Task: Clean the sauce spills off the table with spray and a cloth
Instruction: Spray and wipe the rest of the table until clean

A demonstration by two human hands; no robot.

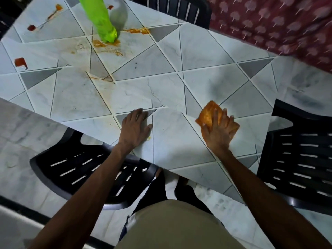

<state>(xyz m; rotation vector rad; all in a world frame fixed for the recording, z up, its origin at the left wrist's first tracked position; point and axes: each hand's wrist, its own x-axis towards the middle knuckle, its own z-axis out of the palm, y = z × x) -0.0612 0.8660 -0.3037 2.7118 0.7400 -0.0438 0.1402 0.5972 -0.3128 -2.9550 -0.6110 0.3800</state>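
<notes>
A person stands at the near edge of a table (161, 83) that has a grey and white triangle pattern on top. The left hand (135, 126) lies flat on the table close to that edge. Its fingers are straight and a little spread, and it holds nothing. The right hand (218, 131) is off to the side, well apart from the left one, and it presses down on an orange cloth (208, 112). Its fingers are spread wide and flat over the cloth, not curled round it, and part of the cloth sticks out past the fingertips. The cloth lies on the table, near the near edge on the right side. Far across the table stands a green bottle (100, 22) (its top is cut off by the edge of the picture). The sauce spills (106, 45) are up at that far end too. One orange smear touches the foot of the green bottle, one lies just to the right of it, and red blobs (20, 62) sit near the left edge. A black chair (80, 169) is partly under the near edge by the left arm. A second black chair (301, 155) stands at the right end of the table. A dark red fabric (269, 24) with pale leaf shapes fills the top right corner.
</notes>
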